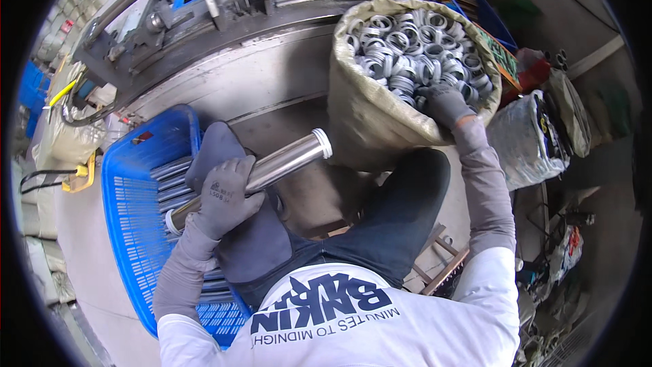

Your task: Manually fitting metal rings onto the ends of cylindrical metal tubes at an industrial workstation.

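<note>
My left hand point(227, 194), in a grey glove, is wrapped round a shiny metal tube point(280, 163) that slants up to the right above my lap. A white ring point(322, 143) sits on the tube's upper right end, and another pale ring point(171, 223) shows at its lower left end. At the right, my gloved right hand point(446, 104) reaches into a woven sack point(367, 119) full of loose white and grey rings point(407, 44). Its fingertips are down among the rings, so what they hold, if anything, is hidden.
A blue plastic basket point(122, 231) with several metal tubes point(173, 183) stands left of my legs. Along the far side runs a metal machine bench point(183, 47). A grey pad point(255, 248) covers my left thigh. Plastic bags point(526, 139) lie at the right, beyond the sack.
</note>
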Available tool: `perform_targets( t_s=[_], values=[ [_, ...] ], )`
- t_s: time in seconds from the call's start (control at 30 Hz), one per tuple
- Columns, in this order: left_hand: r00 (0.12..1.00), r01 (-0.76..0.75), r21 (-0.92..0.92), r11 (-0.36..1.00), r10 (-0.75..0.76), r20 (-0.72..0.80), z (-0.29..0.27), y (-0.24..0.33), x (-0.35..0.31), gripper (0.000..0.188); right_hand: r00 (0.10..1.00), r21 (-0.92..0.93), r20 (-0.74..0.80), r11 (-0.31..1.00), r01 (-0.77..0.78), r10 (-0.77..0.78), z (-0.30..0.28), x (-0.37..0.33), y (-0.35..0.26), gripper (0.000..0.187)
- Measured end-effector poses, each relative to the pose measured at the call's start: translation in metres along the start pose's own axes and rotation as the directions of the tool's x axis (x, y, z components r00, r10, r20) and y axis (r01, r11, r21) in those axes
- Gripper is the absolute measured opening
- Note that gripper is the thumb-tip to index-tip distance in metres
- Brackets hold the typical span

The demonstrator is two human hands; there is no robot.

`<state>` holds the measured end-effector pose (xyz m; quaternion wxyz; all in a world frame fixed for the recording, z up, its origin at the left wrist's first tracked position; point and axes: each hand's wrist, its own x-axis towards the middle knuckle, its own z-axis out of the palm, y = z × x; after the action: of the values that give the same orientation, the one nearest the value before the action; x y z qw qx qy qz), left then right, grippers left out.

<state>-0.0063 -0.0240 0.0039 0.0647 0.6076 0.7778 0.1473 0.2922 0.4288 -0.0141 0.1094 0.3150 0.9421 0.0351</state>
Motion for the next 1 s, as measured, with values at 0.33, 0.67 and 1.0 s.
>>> perform_targets(
  t_s=[0.33, 0.67, 1.0],
  values=[
    [0.895, 0.017, 0.257, 0.966, 0.1, -0.435, -0.082, -0.041, 0.12, 0.066, 0.639, 0.407, -0.76, 0.852, 0.33, 0.115, -0.073, -0.054, -0.105, 0.056],
    [0.897, 0.245, 0.556, 0.794, 0.033, -0.441, -0.124, -0.093, 0.355, 0.073, 0.911, 0.915, -0.359, 0.117, 0.387, -0.202, -0.001, -0.046, -0.213, 0.059],
    [0.976, 0.186, 0.6, 0.778, -0.077, -0.203, -0.089, -0.152, 0.411, 0.075, 0.98, 0.988, 0.061, -0.129, -0.086, -0.187, 0.039, -0.024, -0.207, 0.065]
  ],
)
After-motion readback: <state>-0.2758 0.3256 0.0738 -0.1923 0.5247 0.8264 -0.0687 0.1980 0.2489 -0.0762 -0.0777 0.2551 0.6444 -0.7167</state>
